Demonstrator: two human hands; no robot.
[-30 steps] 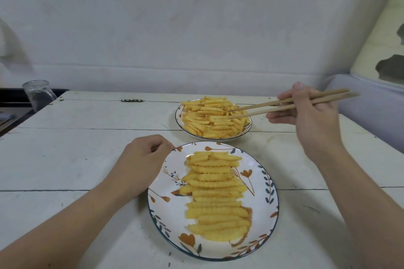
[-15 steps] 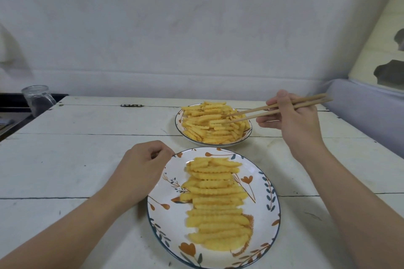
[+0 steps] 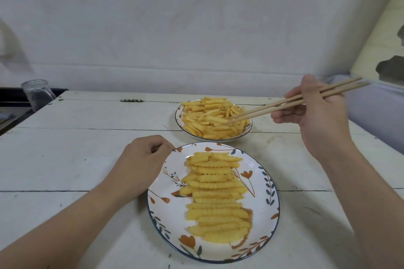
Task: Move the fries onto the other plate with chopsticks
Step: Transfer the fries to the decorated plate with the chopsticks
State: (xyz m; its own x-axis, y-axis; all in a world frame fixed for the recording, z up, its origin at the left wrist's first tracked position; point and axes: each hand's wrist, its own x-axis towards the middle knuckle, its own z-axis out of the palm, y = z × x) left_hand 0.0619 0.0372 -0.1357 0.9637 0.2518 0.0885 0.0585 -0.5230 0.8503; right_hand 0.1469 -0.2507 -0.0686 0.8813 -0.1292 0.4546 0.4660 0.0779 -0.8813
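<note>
A small far plate (image 3: pixel 247 133) holds a loose heap of crinkle-cut fries (image 3: pixel 209 116). Closer to me, a large floral plate (image 3: pixel 265 192) carries fries laid crosswise in a neat row (image 3: pixel 215 194). My right hand (image 3: pixel 317 116) grips a pair of wooden chopsticks (image 3: pixel 284 105); their tips sit in the far heap, around one fry on its right side. My left hand (image 3: pixel 142 164) is a loose fist resting on the table, touching the big plate's left rim.
The white plank table (image 3: pixel 87 148) runs left to a dark ledge. A clear glass jar (image 3: pixel 38 94) stands at the far left corner. A small metal hinge (image 3: pixel 131 100) lies on the table's back edge. A grey cushion (image 3: pixel 376 116) lies to the right.
My right hand drew back to the right and rose slightly, and the chopstick tips slid from the middle of the far heap to its right part. My left hand stayed put.
</note>
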